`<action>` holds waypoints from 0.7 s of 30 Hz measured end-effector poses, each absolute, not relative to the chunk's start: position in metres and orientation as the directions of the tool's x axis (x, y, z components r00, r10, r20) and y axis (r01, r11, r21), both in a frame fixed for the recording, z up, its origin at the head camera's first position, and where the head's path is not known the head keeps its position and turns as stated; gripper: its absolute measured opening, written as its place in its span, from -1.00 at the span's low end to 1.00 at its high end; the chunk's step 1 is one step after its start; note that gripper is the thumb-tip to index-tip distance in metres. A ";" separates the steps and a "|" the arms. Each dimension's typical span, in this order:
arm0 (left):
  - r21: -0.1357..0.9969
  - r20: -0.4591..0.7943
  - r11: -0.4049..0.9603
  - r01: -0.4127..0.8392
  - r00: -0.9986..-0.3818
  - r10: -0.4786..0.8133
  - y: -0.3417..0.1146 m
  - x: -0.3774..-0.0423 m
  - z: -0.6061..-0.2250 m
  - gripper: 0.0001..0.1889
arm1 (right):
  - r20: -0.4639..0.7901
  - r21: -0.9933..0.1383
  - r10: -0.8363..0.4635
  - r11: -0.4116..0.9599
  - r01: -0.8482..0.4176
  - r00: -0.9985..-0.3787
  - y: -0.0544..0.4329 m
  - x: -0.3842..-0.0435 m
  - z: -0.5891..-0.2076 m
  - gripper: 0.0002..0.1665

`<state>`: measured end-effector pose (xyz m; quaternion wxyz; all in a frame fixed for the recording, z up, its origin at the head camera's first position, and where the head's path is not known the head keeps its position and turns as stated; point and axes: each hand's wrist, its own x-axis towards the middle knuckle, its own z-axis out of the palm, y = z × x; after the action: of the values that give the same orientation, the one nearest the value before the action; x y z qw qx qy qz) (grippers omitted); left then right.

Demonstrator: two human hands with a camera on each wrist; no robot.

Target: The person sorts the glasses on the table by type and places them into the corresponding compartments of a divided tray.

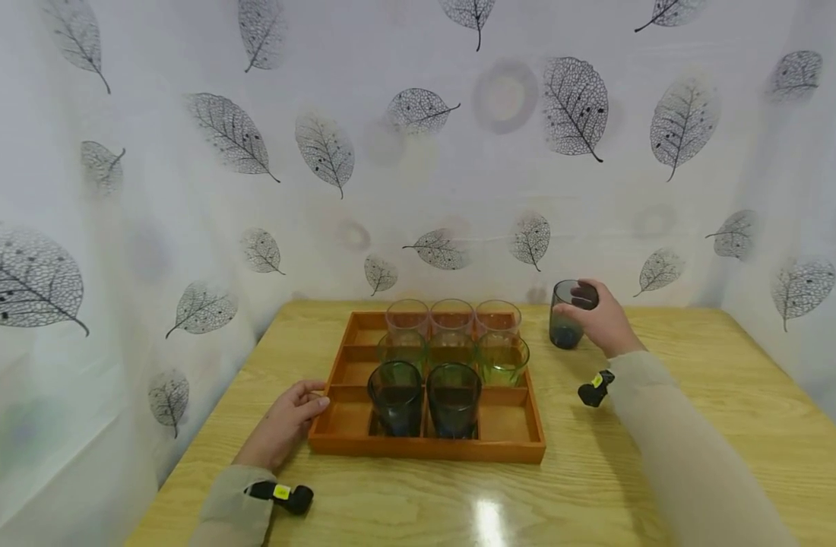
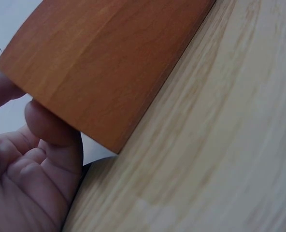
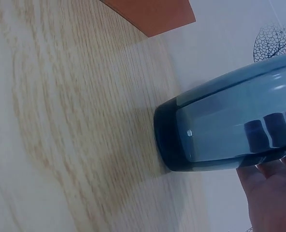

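My right hand (image 1: pixel 604 323) grips a dark blue-grey glass (image 1: pixel 565 325) around its upper part, thumb on one side and fingers on the other. The glass stands upright, its base close to the tabletop at the back right. In the right wrist view this tinted glass (image 3: pixel 220 116) shows a thick dark base. My left hand (image 1: pixel 284 425) rests at the left side of a wooden compartment tray (image 1: pixel 425 450), its fingertips against the wall. Two dark glasses (image 1: pixel 395 403) stand in the tray's front row, three green glasses (image 1: pixel 503 361) in the middle, three clear ones (image 1: pixel 498 313) at the back.
The tray stands on a light wood-grain table (image 1: pixel 363 501). Its front right compartment (image 1: pixel 505 416) and left compartments hold no glass. Behind the table hangs a white curtain (image 1: pixel 459 205) printed with leaves. Each wrist wears a small black camera (image 1: pixel 596 389).
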<state>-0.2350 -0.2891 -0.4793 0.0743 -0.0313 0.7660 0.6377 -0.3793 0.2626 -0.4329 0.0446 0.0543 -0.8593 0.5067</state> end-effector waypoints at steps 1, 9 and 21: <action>0.972 -0.154 0.186 -0.143 -0.987 0.048 -0.289 -0.235 -0.479 -0.53 | 0.128 -0.863 -0.053 0.486 -0.138 -0.990 0.263 -0.378 -0.433 0.29; 0.974 -0.160 0.172 -0.148 -0.985 0.059 -0.288 -0.234 -0.477 -0.51 | 0.116 -0.847 -0.100 0.509 -0.152 -0.988 0.268 -0.366 -0.428 0.24; 0.975 -0.158 0.165 -0.147 -0.986 0.056 -0.289 -0.234 -0.479 -0.51 | 0.087 -0.826 -0.146 0.542 -0.153 -0.986 0.268 -0.341 -0.422 0.21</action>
<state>-0.2343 -0.2887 -0.4787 0.0787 -0.0299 0.7593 0.6453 -0.3408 0.2677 -0.4218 0.0039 0.0850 -0.8781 0.4709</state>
